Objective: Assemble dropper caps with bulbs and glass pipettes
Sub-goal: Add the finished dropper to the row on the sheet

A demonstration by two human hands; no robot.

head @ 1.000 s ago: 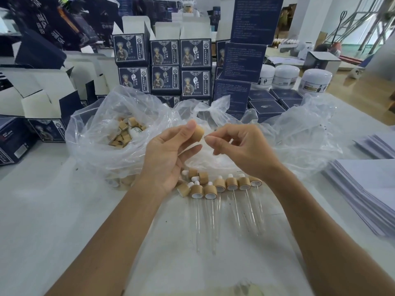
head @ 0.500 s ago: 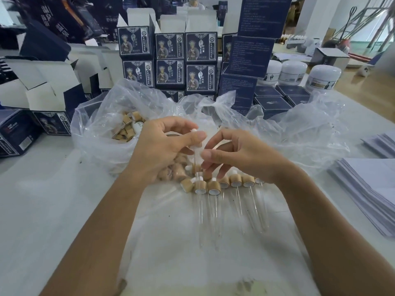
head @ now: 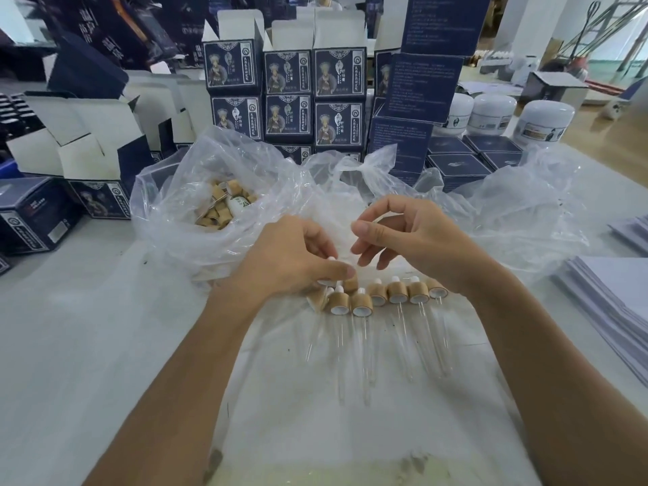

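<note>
**White worktable, droppers lined up**

On the white table (head: 87, 345), a row of bamboo-capped droppers with glass pipettes (head: 382, 296) lies in front of both hands. Left hand (head: 291, 261) lowers, fingers curled round a bamboo cap with white bulb (head: 345, 280) at the row's left end. Right hand (head: 417, 236) hovers above, loosely curled, holding nothing. Behind: clear plastic bag of loose caps (head: 196, 205), dark-blue cartons (head: 287, 96).

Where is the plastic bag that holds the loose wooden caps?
In the head view, the plastic bag sits on the table to the left, beyond the left hand, in front of the dark blue boxes.
</note>
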